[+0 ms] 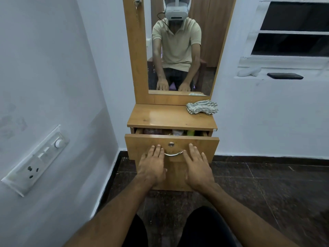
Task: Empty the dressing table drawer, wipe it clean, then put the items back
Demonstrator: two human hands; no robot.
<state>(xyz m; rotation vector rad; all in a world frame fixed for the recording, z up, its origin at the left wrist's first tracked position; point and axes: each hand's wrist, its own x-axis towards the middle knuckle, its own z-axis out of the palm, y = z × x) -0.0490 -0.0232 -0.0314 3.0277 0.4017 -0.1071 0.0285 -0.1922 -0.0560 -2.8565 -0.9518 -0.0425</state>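
A narrow wooden dressing table [170, 118] stands against the far wall, with a tall mirror [179, 50] rising from its back edge. Its drawer [146, 142] is pulled out a little way, leaving a thin gap under the tabletop; through the gap show the tops of some items [178, 132], among them something white and something yellow-green, too dim to identify. On the drawer front a round lock [171, 144] sits just above a curved metal handle [173, 154].

The left hand [152, 164] is held in front of the drawer front, left of the handle, fingers straight and slightly spread, gripping nothing. The right hand [197, 166] mirrors it on the right of the handle, fingers likewise extended and holding nothing. Whether the fingertips touch the wood I cannot tell.

A striped cloth [202, 107] lies crumpled on the far right corner of the tabletop. A switch panel [35, 161] is on the left wall, and a dark flat object [284, 75] rests on the window ledge at the right
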